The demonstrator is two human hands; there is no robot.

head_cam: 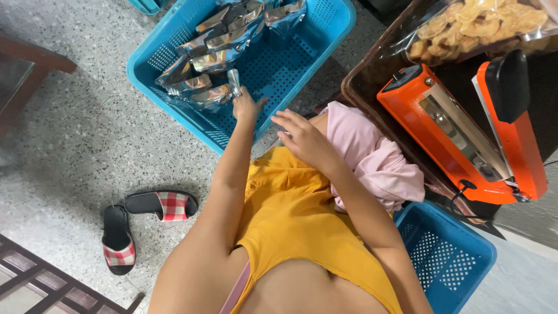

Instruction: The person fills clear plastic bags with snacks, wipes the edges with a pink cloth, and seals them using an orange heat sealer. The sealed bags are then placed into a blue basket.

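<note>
We are reaching our left hand (247,107) down into the blue plastic basket (325,43) on the speckled floor (75,134), and its fingers (239,96) are pinching the lower edge of a silver foil pouch (218,93). That pouch is lying at the near end of a row of shiny silver pouches (229,35) that is filling the left side of the basket, overlapping one another. Our right hand (305,136) is hovering just beside the basket's near rim, fingers loosely spread and holding nothing. To our right an orange heat sealer (459,139) is sitting on the dark desk (363,81), and a clear bag of pale yellow chips (482,26) is lying behind it. A second blue basket (459,256) is standing below the desk, and red-checked slippers (145,224) are lying on the floor.
</note>
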